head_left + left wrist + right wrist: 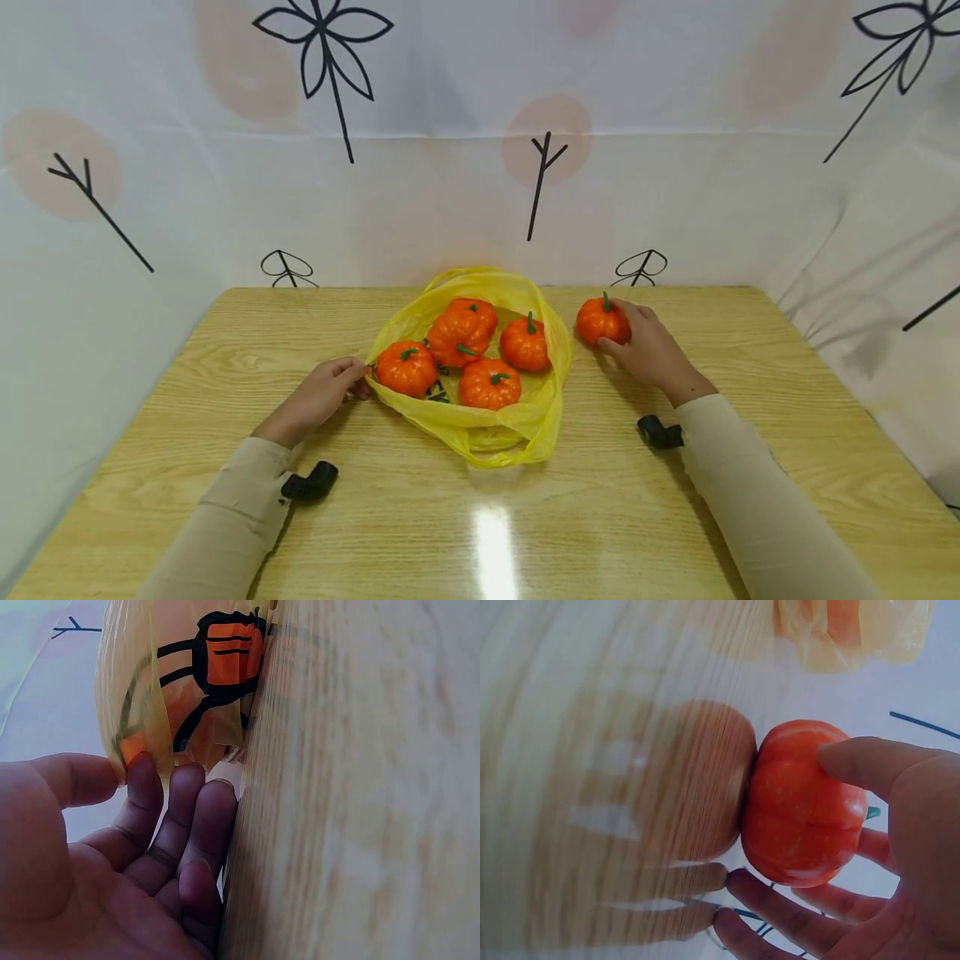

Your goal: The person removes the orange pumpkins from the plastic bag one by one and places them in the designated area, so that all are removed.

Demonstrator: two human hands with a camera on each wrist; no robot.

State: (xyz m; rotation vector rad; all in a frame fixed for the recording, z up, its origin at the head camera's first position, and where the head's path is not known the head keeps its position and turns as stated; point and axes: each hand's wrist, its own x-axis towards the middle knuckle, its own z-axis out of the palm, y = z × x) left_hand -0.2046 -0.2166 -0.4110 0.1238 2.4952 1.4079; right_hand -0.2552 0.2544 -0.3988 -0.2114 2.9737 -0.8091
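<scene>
A yellow plastic bag (pixel 555 417) lies on the table with its mouth spread, and several small orange toy pumpkins (pixel 489 383) with green stems sit inside. At the bag's left rim, my left hand (pixel 330 390) pinches the plastic between thumb and forefinger; the other fingers are bent below it in the left wrist view. Right of the bag, one more toy pumpkin (pixel 597 322) stands upright on the table. My right hand (pixel 651 346) holds it from the right, with the thumb (pixel 855 759) on its near side and fingers round the far side.
Beneath everything is a wood-grain table (pixel 420 517), its back edge close behind the bag. A white cloth (pixel 450 200) with plant drawings hangs behind and at both sides. Black devices (pixel 311 482) stick out from both sleeves at the wrists.
</scene>
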